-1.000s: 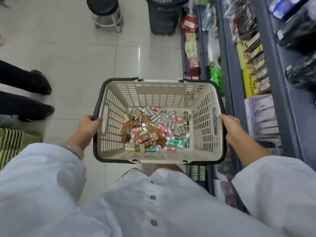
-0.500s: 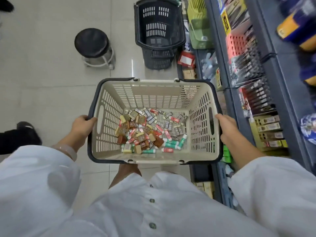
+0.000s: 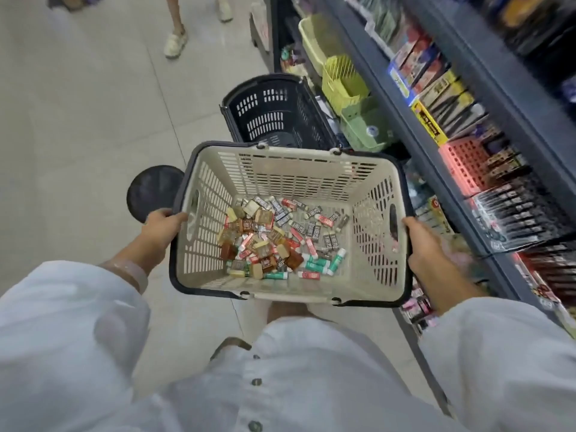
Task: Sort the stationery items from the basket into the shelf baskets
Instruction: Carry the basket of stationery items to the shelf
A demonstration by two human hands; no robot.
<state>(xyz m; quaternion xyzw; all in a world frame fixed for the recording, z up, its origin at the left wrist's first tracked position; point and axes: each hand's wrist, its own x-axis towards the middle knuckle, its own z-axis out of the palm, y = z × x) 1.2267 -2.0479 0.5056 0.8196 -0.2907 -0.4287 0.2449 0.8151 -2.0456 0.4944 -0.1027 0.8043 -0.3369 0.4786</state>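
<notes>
Beige shopping basket (image 3: 311, 169) held level in front of the torso, long axis running left to right across the body. Left hand (image 3: 162, 227) curled round the dark rim at the left short end; right hand (image 3: 420, 244) gripping the rim at the right short end. Both hands occupied, none free to pick.

Stationery items (image 3: 277, 241) in a loose heap on the basket floor, nearer the left hand: small wrapped erasers, green-and-white tubes toward the near right.

Shelf unit (image 3: 467, 113) lies to the right, beyond the right hand. Coral shelf basket (image 3: 464, 160) nearest on that side; green (image 3: 364, 126) and yellow (image 3: 343, 82) baskets farther along. Black basket (image 3: 274, 110) on the floor ahead
</notes>
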